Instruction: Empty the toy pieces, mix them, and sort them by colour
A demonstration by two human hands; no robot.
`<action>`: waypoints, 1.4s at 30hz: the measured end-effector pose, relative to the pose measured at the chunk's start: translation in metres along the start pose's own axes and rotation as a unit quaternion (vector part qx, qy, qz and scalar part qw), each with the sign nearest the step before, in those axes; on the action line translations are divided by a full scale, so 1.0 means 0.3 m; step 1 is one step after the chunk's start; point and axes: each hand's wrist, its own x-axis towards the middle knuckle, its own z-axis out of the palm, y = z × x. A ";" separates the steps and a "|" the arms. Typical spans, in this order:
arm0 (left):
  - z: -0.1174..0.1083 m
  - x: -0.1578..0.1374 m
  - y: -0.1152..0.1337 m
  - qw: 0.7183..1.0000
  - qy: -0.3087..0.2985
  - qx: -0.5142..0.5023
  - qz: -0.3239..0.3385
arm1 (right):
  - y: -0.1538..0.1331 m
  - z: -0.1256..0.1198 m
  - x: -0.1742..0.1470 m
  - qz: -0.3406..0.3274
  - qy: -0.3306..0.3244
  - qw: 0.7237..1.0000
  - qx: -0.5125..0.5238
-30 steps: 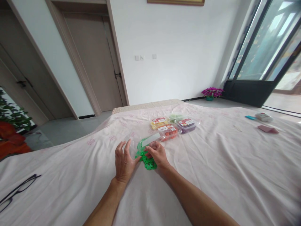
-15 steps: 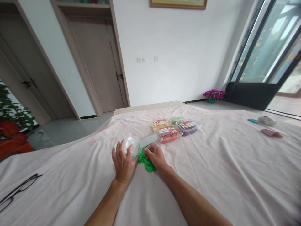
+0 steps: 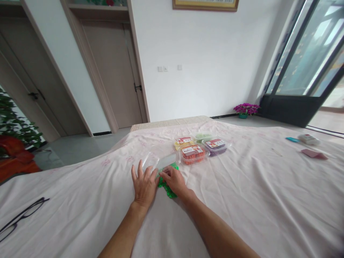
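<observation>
My left hand (image 3: pixel 145 185) lies low over the cloth with its fingers spread, beside an open clear plastic container (image 3: pixel 151 160). Its thumb side comes close to the fingertips of my right hand (image 3: pixel 174 180). That right hand is closed in a pinch at the green snowflake-shaped plastic pieces (image 3: pixel 169 191), which lie in a small heap on the bedspread. The piece between its fingers is mostly hidden. Just beyond both hands lies another clear plastic part with a pale label (image 3: pixel 168 159), green showing along its near edge.
Past the hands stand labelled clear boxes with orange pieces (image 3: pixel 192 154), yellow pieces (image 3: pixel 184 142), purple pieces (image 3: pixel 215 146) and pale green pieces (image 3: pixel 202 137). Black-framed glasses (image 3: pixel 24 215) lie at left. A pink item (image 3: pixel 314 154) and a blue item (image 3: pixel 292 139) lie far right.
My left hand has turned, its fingers pulling back from the clear container. My right fingertips have shifted slightly left toward the left thumb. The container appears tilted differently.
</observation>
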 end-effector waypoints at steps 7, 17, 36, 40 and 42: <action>0.018 -0.023 -0.044 0.996 -0.025 0.022 -0.081 | 0.007 -0.002 0.003 -0.010 0.014 0.999 0.042; 0.019 -0.050 -0.163 0.976 -0.089 0.078 -0.181 | 0.019 -0.102 0.014 -0.028 0.166 0.985 0.033; 0.051 -0.065 -0.200 0.974 -0.025 0.102 -0.201 | 0.111 -0.273 0.058 -0.131 0.327 0.893 -0.279; 0.050 -0.064 -0.194 0.975 -0.014 0.098 -0.199 | 0.093 -0.267 0.045 -0.124 0.284 0.881 -0.357; 0.045 -0.059 -0.192 0.976 0.008 0.096 -0.194 | 0.089 -0.268 0.044 -0.117 0.278 0.875 -0.378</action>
